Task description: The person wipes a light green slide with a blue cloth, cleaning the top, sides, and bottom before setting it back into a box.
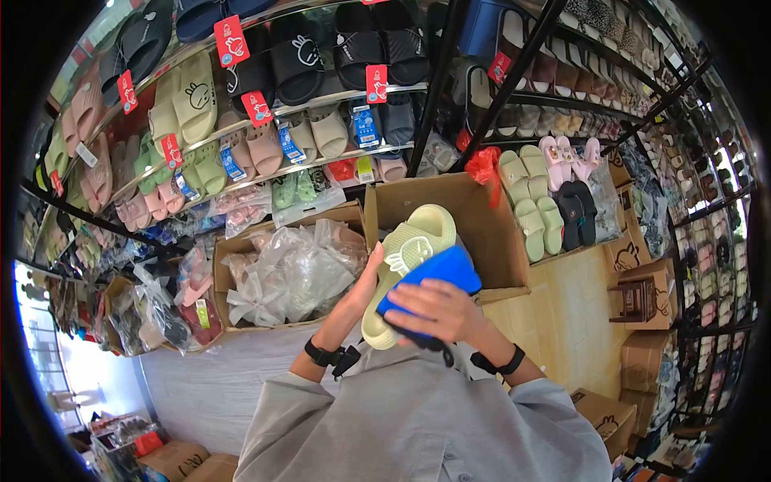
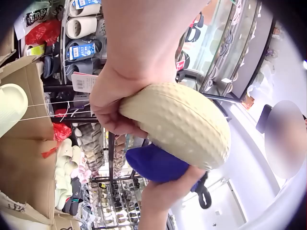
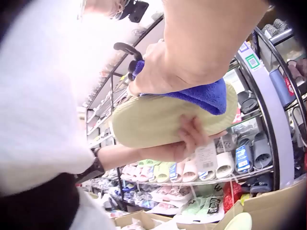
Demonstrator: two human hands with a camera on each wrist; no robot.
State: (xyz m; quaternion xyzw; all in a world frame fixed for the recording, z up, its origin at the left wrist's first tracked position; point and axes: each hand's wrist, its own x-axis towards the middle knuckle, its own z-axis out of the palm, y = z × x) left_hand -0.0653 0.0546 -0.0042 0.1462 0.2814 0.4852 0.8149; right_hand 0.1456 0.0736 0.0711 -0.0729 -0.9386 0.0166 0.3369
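In the head view my left hand grips a pale green slipper with a white rabbit on its strap, its fingers curled round one side. My right hand holds a blue towelling cloth against the strap. A black loop dangles from the cloth in the left wrist view. The right wrist view shows the slipper's smooth sole and a white tag beside the left fingers. White strings stretch towards another pale slipper in the left wrist view.
An open cardboard box stands in front of me, with a box of plastic-wrapped slippers to its left. Shelves of tagged slippers rise behind them. Green, pink and black slippers sit at the right. Stacked cartons stand farther right.
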